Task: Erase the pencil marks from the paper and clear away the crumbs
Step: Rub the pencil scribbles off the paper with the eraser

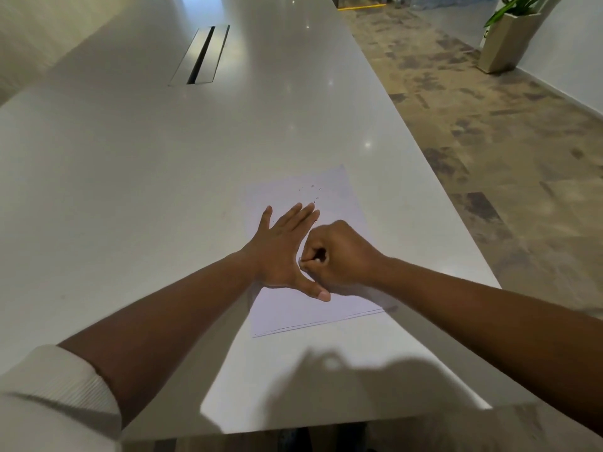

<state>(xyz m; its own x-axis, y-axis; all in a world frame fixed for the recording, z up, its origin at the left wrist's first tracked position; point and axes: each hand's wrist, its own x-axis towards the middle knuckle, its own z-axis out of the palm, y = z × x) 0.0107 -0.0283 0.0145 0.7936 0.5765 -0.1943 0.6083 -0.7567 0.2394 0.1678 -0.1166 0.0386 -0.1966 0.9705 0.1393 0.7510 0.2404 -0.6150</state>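
Note:
A white sheet of paper (329,190) lies on the white table (146,158) near its right edge. My left hand (284,252) presses flat on the sheet, fingers straight and spread, thumb stretched toward me. My right hand (336,256) is curled in a fist right beside it, pinching a small pale eraser (302,261) against the paper; only a sliver of the eraser shows. Several dark crumbs (312,190) are scattered on the far part of the sheet, beyond my left fingertips.
A metal cable hatch (200,55) is set into the table's far middle. The table's right edge runs diagonally past the paper, with patterned carpet (489,141) beyond. A potted plant (509,34) stands at the far right by the wall.

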